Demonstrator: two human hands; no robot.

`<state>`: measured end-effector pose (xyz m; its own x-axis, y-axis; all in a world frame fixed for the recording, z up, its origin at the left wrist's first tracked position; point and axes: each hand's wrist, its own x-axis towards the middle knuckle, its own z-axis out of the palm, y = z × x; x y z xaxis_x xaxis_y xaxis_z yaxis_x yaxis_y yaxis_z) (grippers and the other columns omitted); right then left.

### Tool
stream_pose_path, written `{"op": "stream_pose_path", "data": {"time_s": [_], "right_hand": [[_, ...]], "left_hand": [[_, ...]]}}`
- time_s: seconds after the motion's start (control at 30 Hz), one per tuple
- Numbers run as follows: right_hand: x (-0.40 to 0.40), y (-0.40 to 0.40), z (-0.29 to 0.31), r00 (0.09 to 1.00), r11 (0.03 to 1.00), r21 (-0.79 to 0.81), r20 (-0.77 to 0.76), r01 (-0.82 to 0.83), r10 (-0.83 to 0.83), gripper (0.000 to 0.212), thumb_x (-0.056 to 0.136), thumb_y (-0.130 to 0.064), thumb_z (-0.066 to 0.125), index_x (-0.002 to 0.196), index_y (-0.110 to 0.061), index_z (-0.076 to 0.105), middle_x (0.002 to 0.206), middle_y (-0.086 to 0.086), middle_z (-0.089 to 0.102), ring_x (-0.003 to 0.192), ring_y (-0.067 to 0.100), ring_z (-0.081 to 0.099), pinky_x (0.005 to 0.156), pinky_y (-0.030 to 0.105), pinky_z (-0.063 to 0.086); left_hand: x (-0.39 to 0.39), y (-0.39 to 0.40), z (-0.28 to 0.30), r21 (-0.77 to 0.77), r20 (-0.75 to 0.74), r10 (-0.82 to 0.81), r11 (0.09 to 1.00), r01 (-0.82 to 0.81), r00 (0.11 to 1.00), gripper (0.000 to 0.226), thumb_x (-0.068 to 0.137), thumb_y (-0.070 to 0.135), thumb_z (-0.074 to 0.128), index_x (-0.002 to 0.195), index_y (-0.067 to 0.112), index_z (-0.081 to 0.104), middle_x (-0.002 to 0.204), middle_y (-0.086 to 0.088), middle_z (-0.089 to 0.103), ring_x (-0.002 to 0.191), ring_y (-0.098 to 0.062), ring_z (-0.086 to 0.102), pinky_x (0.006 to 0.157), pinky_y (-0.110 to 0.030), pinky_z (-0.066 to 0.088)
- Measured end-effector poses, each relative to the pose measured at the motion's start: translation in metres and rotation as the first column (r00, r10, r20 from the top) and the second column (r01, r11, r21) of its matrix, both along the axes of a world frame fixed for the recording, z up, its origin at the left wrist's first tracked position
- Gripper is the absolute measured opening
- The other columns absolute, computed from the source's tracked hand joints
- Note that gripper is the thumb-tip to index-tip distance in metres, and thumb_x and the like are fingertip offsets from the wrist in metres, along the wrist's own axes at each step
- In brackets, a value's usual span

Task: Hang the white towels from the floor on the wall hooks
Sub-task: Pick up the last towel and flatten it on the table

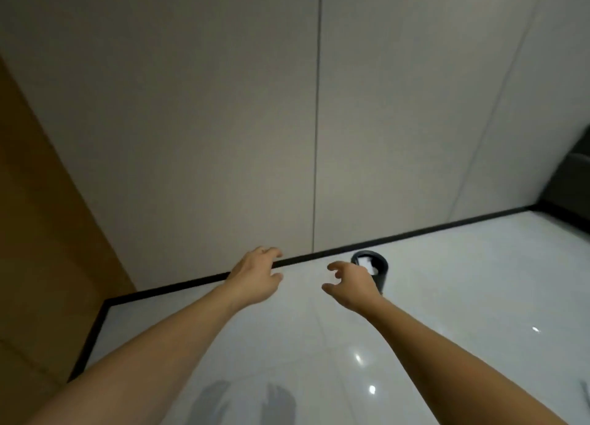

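Far left: brown wooden panel (pixel 41 233), flat, running from mid-left edge down to bottom left corner. Next to it, pale grey wall panels (pixel 191 121) with a thin dark vertical seam (pixel 316 137) down the middle and a fainter slanted seam further right. Black skirting strip (pixel 178 285) runs along the base of the wall and turns a corner at lower left. Below it, glossy white tiled floor (pixel 447 281) with small bright light reflections and two grey shadowy smudges near the bottom edge.

Left hand (pixel 255 276) reaches forward on a bare forearm, palm down, fingers loosely curled and relaxed, holding nothing; in the frame it overlaps the skirting strip, contact unclear. Right hand (pixel 351 284) is just beside it, apart, fingers and thumb spread and half curled as a loose claw, also holding nothing.

Right behind the right hand stands a dark cylindrical bin (pixel 375 266), upright on the floor close to the skirting; the hand partly covers it in the view. Something white sits inside the bin, possibly crumpled paper or cloth, too blurred to tell. No white towels or wall hooks can be made out in this view.

Far right edge: a dark grey block (pixel 571 182), blurred, against the wall.
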<state>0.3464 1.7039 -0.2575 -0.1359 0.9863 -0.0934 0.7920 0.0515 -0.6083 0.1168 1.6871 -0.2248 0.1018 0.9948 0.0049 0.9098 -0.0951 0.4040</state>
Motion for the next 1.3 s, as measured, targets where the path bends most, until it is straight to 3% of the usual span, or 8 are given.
{"op": "stream_pose_path", "data": {"time_s": [0.23,0.4,0.57,0.8,1.0,1.1,1.3], "right_hand": [[0.206,-0.037,-0.038,0.921,0.916,-0.103,-0.007,0.387,-0.39,0.055,0.083,-0.038,0.072,0.133,-0.024,0.055,0.117,0.001,0.066,0.096,0.017,0.062,0.081,0.026,0.051],[0.308,-0.074,-0.06,0.786,0.77,-0.193,0.009,0.608,-0.619,0.056,0.083,-0.037,0.069,0.136,-0.025,0.052,0.089,-0.008,0.057,0.084,0.012,0.056,0.075,0.026,0.049],[0.394,-0.091,-0.074,0.621,0.596,-0.235,0.041,0.768,-0.783,0.055,0.085,-0.037,0.067,0.136,-0.026,0.051,0.101,0.0,0.066,0.081,0.012,0.057,0.075,0.026,0.051],[0.501,-0.061,-0.079,0.413,0.384,-0.279,0.05,0.88,-0.909,0.055,0.085,-0.036,0.067,0.136,-0.024,0.052,0.093,-0.005,0.059,0.091,0.014,0.061,0.085,0.03,0.053],[0.568,-0.026,-0.083,0.247,0.225,-0.323,0.029,0.919,-0.969,0.055,0.083,-0.035,0.069,0.134,-0.024,0.054,0.1,-0.006,0.055,0.095,0.014,0.062,0.086,0.028,0.052],[0.593,-0.016,-0.094,0.197,0.174,-0.353,0.028,0.919,-0.98,0.054,0.082,-0.035,0.069,0.133,-0.023,0.055,0.103,-0.005,0.056,0.097,0.015,0.062,0.088,0.029,0.052],[0.654,-0.001,-0.129,0.14,0.108,-0.429,0.045,0.897,-0.989,0.054,0.082,-0.037,0.07,0.132,-0.024,0.055,0.102,-0.005,0.056,0.089,0.012,0.058,0.076,0.021,0.046]], "left_hand": [[0.232,0.043,-0.034,-0.106,-0.055,-0.399,0.914,0.392,0.915,0.051,0.09,0.037,0.059,0.138,0.027,0.044,0.139,0.001,0.046,0.124,-0.022,0.048,0.102,-0.034,0.041],[0.356,0.068,-0.055,-0.178,-0.029,-0.626,0.771,0.612,0.78,0.051,0.093,0.038,0.056,0.14,0.026,0.041,0.142,-0.001,0.042,0.126,-0.022,0.046,0.101,-0.034,0.041],[0.475,0.098,-0.074,-0.207,0.032,-0.762,0.628,0.75,0.647,0.051,0.094,0.036,0.055,0.141,0.027,0.04,0.145,0.001,0.04,0.125,-0.022,0.046,0.101,-0.036,0.043],[0.626,0.158,-0.087,-0.234,0.043,-0.898,0.418,0.878,0.438,0.049,0.094,0.036,0.055,0.14,0.025,0.042,0.142,-0.001,0.042,0.123,-0.023,0.047,0.099,-0.034,0.043],[0.73,0.219,-0.088,-0.268,0.039,-0.94,0.316,0.91,0.338,0.049,0.094,0.036,0.056,0.14,0.025,0.043,0.14,-0.001,0.044,0.122,-0.022,0.048,0.099,-0.032,0.041],[0.768,0.237,-0.1,-0.291,0.056,-0.947,0.287,0.913,0.316,0.049,0.094,0.036,0.056,0.14,0.025,0.043,0.139,-0.001,0.044,0.119,-0.022,0.05,0.095,-0.03,0.04],[0.843,0.258,-0.14,-0.38,0.039,-0.966,0.223,0.898,0.256,0.05,0.092,0.037,0.057,0.139,0.024,0.044,0.14,-0.002,0.044,0.12,-0.021,0.049,0.095,-0.029,0.04]]}}
